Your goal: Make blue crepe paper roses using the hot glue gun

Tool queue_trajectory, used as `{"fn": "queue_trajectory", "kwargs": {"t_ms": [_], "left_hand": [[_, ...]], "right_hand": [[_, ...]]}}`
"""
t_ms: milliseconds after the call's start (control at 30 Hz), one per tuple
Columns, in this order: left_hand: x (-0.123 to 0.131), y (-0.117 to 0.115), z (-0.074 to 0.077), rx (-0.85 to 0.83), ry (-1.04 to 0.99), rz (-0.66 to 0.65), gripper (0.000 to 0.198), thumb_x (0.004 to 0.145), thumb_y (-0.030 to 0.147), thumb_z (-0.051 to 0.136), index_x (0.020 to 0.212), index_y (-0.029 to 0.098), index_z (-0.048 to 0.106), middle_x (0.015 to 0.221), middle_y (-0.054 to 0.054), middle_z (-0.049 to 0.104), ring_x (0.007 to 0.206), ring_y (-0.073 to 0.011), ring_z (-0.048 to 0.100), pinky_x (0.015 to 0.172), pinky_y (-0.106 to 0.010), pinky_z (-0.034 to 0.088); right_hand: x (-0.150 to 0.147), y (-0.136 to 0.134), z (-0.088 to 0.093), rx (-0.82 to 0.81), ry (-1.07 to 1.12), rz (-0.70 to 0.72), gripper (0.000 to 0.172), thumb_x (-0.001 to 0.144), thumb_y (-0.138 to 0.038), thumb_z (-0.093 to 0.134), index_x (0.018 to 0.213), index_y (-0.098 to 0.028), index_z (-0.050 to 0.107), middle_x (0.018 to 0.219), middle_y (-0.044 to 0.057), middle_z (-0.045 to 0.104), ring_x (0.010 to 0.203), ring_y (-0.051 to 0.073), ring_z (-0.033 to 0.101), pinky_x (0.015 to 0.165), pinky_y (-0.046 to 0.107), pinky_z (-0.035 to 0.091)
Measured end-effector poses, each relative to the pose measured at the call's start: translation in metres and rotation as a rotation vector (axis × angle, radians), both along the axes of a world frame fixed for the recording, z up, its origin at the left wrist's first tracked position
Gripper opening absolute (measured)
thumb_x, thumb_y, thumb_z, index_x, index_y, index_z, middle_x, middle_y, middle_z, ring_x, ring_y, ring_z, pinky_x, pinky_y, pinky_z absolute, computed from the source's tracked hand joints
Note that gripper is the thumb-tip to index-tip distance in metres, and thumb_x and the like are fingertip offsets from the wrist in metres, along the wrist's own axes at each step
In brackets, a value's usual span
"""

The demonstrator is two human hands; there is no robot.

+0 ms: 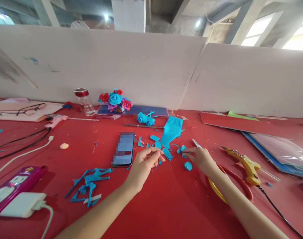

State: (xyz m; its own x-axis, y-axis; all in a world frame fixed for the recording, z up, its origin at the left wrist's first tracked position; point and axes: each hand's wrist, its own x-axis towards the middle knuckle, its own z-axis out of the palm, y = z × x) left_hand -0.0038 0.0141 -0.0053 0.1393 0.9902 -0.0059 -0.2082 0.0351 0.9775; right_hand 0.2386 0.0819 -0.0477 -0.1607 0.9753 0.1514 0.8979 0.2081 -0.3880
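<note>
Centrally, blue paper pieces (167,154) lie on the bench (163,205) between left hand (145,163) and right hand (201,160); whether either grip encloses one cannot be told; careless brushing could scatter them.

- Red, faintly glossy tabletop (156,209), running wide to both sides.
- Along its far edge, upright, a pale partition (141,63) in two panels, meeting at a slanting seam (194,71); toward the left, a small blue mark (34,60).
- Above the partition, a white pillar (129,15) and grey concrete beams (248,20).
- Beyond the right edge, bright windows (298,37); beyond the left, another window (1,18).
- Overhead, two glowing lamps (106,16).
</note>
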Motion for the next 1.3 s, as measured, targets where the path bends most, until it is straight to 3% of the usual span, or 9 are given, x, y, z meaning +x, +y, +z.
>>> {"fn": "queue_trajectory", "kwargs": {"t_ms": [300, 533, 867, 1000, 1133, 1300], "left_hand": [[-0.001, 0.002, -0.004, 0.021, 0.029, -0.008, 0.015, 0.081, 0.032, 0.055, 0.077, 0.019, 0.062, 0.071, -0.001, 0.064, 0.058, -0.0100, 0.042, 0.059, -0.024, 0.035], [-0.001, 0.002, -0.004, 0.001, 0.043, -0.042, 0.015, 0.082, 0.030, 0.054, 0.079, 0.018, 0.061, 0.071, -0.001, 0.064, 0.058, -0.0090, 0.041, 0.058, -0.023, 0.034], [0.001, 0.001, -0.003, 0.006, 0.061, -0.049, 0.016, 0.082, 0.031, 0.053, 0.078, 0.018, 0.061, 0.072, -0.001, 0.064, 0.057, -0.0090, 0.041, 0.057, -0.022, 0.034], [0.000, 0.000, -0.003, 0.004, 0.061, -0.045, 0.016, 0.082, 0.031, 0.053, 0.079, 0.018, 0.061, 0.072, -0.001, 0.064, 0.057, -0.0089, 0.041, 0.057, -0.022, 0.034], [-0.001, 0.001, -0.004, 0.010, 0.055, -0.044, 0.016, 0.083, 0.031, 0.053, 0.079, 0.018, 0.061, 0.072, -0.001, 0.065, 0.057, -0.0091, 0.040, 0.057, -0.022, 0.033], [-0.001, 0.003, -0.006, 0.020, 0.047, -0.040, 0.016, 0.083, 0.032, 0.054, 0.080, 0.018, 0.061, 0.071, -0.001, 0.063, 0.057, -0.0087, 0.040, 0.058, -0.023, 0.033]], "right_hand": [[0.000, -0.001, 0.005, -0.014, 0.088, -0.007, 0.016, 0.070, -0.025, 0.060, 0.078, -0.028, 0.073, 0.078, -0.003, 0.074, 0.075, 0.021, 0.068, 0.070, 0.034, 0.052], [-0.002, 0.002, 0.007, 0.003, 0.141, -0.055, 0.014, 0.066, -0.025, 0.059, 0.065, -0.027, 0.073, 0.065, -0.003, 0.072, 0.063, 0.019, 0.067, 0.060, 0.028, 0.052], [-0.002, 0.002, 0.002, 0.064, 0.201, -0.145, 0.012, 0.062, -0.024, 0.057, 0.058, -0.023, 0.068, 0.061, 0.001, 0.070, 0.061, 0.022, 0.065, 0.056, 0.030, 0.048], [0.002, 0.001, 0.008, 0.080, 0.281, -0.172, 0.012, 0.063, -0.026, 0.058, 0.064, -0.019, 0.068, 0.063, 0.005, 0.071, 0.063, 0.024, 0.066, 0.058, 0.031, 0.049], [0.006, -0.003, 0.013, 0.101, 0.385, -0.138, 0.027, 0.072, -0.039, 0.053, 0.077, -0.015, 0.064, 0.074, 0.008, 0.072, 0.070, 0.022, 0.068, 0.061, 0.028, 0.052], [0.007, 0.000, 0.010, 0.155, 0.336, -0.108, 0.028, 0.075, -0.040, 0.050, 0.085, -0.018, 0.064, 0.081, 0.007, 0.072, 0.073, 0.021, 0.067, 0.064, 0.029, 0.052]]}}
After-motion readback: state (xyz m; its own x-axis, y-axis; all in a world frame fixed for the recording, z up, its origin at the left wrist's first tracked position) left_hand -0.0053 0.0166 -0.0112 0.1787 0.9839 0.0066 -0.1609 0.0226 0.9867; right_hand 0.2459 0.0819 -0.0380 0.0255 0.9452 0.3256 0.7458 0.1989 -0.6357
